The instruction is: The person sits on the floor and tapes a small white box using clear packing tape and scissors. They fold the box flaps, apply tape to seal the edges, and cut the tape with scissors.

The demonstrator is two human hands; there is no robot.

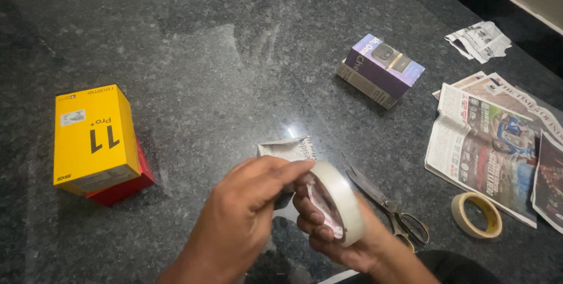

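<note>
Head view: tape roll (340, 199) in right hand (334, 231)

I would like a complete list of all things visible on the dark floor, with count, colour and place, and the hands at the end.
tape roll: 1, translucent white, bottom centre, held in both hands
small wrapped packet: 1, newspaper-covered, just behind the hands
scissors: 1, dark metal, right of the hands
second tape roll: 1, beige, lying flat lower right
newspaper sheets: several, printed, right side
torn newspaper piece: 1, upper right
purple box: 1, purple, upper centre
yellow box: 1, yellow, left, on top of a red box
stone floor: dark grey, speckled
left hand: on the roll's edge
right hand: grip through the roll
</note>
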